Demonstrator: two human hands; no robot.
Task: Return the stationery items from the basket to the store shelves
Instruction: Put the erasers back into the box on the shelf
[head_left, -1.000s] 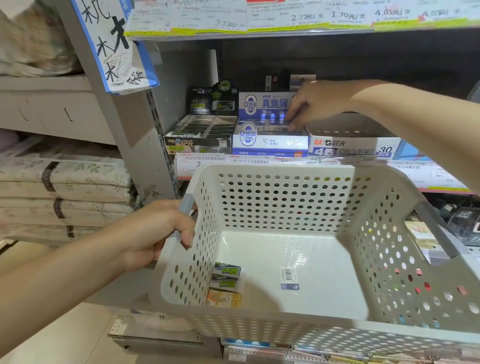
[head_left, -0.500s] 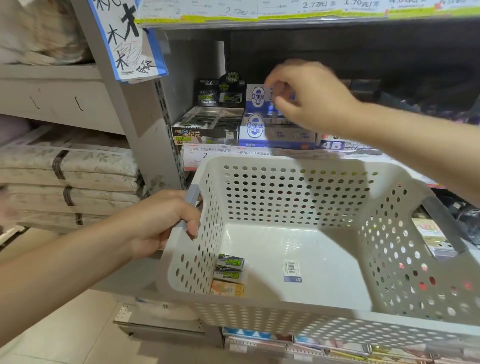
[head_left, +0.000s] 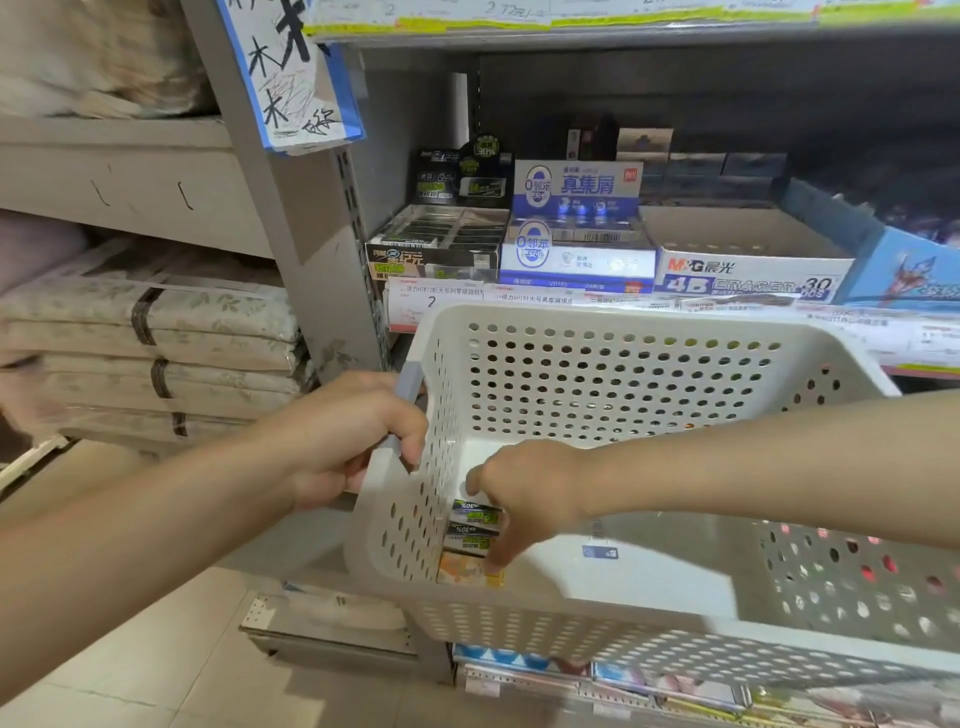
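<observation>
My right hand is down inside the basket, fingers spread loose over three small eraser packs lying in a row along the left wall, directly beneath it; nothing gripped yet. My left hand is clenched on the basket handle. Tight corner; the shelf sits just beyond

A: What can you read on the shelf stock?

B: The white display box says "M&G", "4B ERASER" and "30 PCS". The blue-and-white box behind carries large Chinese characters.

A: Anything in the basket?

B: Two dark eraser packs show "30%". A price tag on the shelf edge shows "2", and the upper shelf strip reads "2.72".
</observation>
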